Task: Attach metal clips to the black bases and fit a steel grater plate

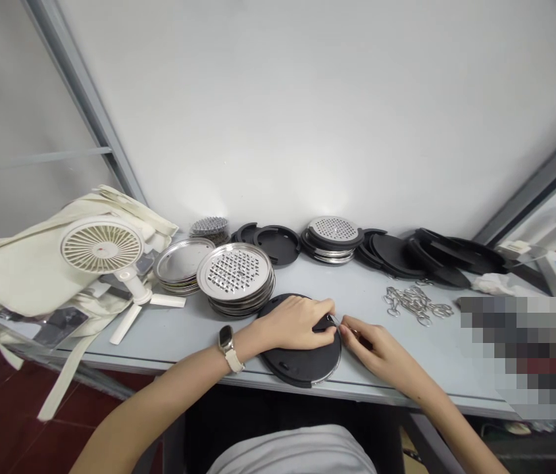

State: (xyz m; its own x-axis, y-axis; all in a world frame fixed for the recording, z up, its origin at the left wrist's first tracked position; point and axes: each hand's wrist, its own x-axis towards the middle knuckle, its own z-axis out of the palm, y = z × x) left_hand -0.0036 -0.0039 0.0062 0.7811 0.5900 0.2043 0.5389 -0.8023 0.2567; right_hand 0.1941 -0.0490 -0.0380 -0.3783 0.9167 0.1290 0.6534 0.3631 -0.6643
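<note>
A round black plastic disc (302, 366) with a metal edge at its lower right lies at the table's front edge. My left hand (290, 322) lies over it, thumb and forefinger closed about its black part near the right rim. Close by, my right hand (374, 349) pinches a thin metal wire hook (335, 321) against that rim; its far end is hidden by my fingers. Left of the disc stands a stack of round metal grater plates (235, 272). A pile of wire hooks (416, 303) lies to the right.
Plain metal discs (183, 260) and a white fan (102, 247) stand left, beside a cream bag (35, 270). Along the wall are black rings (278, 245), a perforated plate stack (334, 230) and black discs (396, 255). A blurred patch covers the far right.
</note>
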